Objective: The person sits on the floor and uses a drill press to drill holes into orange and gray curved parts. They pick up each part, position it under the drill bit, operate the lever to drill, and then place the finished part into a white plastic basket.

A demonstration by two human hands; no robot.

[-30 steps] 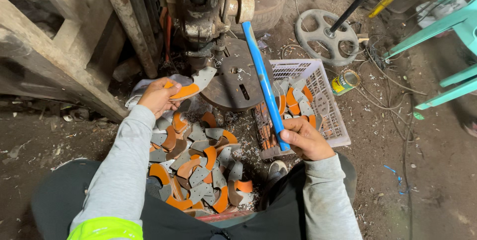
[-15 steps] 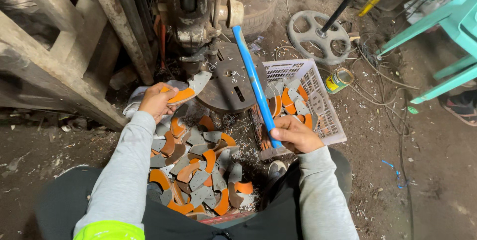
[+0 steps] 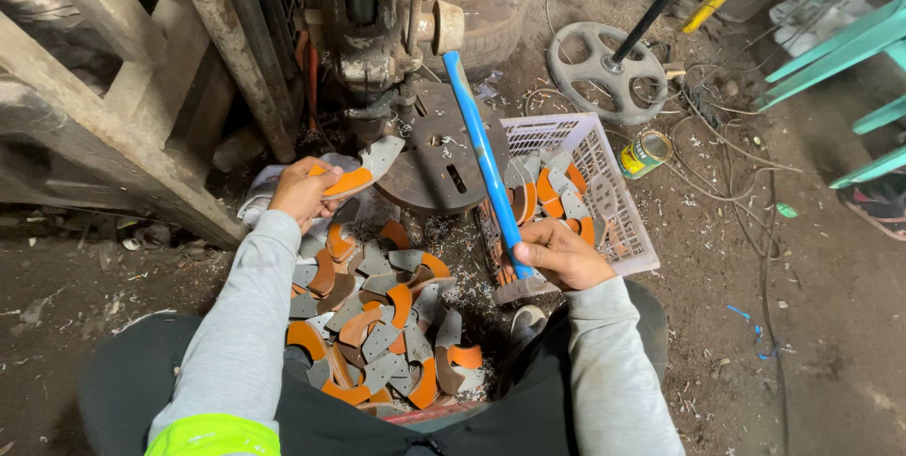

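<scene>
The left hand (image 3: 300, 194) has its fingers curled tight around one curved grey and orange metal piece (image 3: 357, 173), holding it out flat so its grey end reaches under the head of the press machine (image 3: 377, 31), just above the round dark press plate (image 3: 444, 165). The right hand (image 3: 557, 253) is closed in a fist around the lower end of the blue lever handle (image 3: 486, 161), which slants up and away to a pale knob at the machine's side. Below the left hand, between the person's knees, lies a loose pile of the same curved pieces (image 3: 377, 324), grey and orange mixed, some overlapping. Just beyond the right hand stands a white plastic basket (image 3: 618, 196) with more of those pieces inside, the blue handle crossing in front of its near left edge. Further out on the dirt floor are a small tin can (image 3: 645, 154) beside the basket, a grey spoked wheel base (image 3: 604, 64) with a black pole rising from it, and turquoise chair legs (image 3: 830, 41) at the right
</scene>
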